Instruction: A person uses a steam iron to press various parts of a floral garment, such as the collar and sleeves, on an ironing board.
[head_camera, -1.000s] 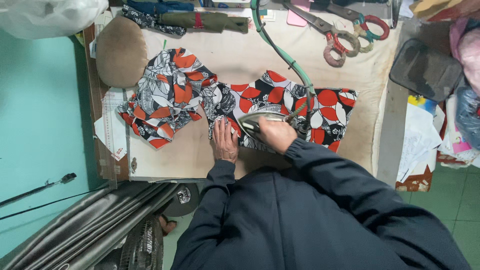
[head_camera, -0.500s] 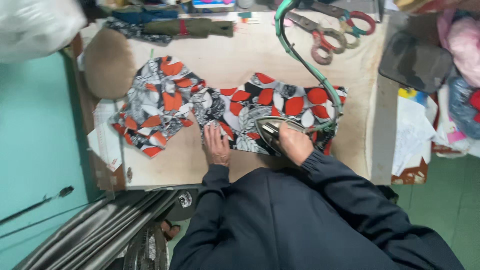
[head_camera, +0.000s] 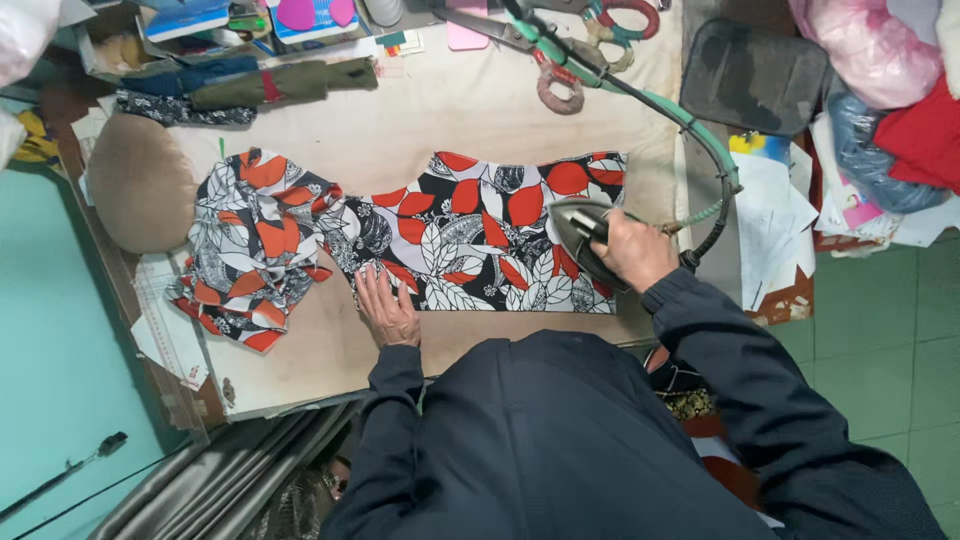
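A piece of leaf-patterned cloth (head_camera: 470, 240) in red, black and white lies flat across the beige ironing board (head_camera: 440, 120). Its left end is bunched in a heap (head_camera: 255, 250). My left hand (head_camera: 385, 308) presses flat on the cloth's lower left edge, fingers spread. My right hand (head_camera: 632, 250) grips the handle of a grey iron (head_camera: 575, 232), which rests on the cloth's right end. A green hose and black cord (head_camera: 690, 130) run from the iron up to the far side of the board.
Large scissors (head_camera: 545, 50) with wrapped handles lie at the far edge. A brown pressing cushion (head_camera: 145, 195) sits at the left end, a rolled olive cloth (head_camera: 285, 85) behind it. A dark pad (head_camera: 755, 75), papers (head_camera: 775, 215) and bagged fabrics (head_camera: 880, 90) crowd the right.
The iron and my right hand have slid right along the cloth to its right end. The cloth now lies spread flatter. My left hand stays pressing the lower left edge.
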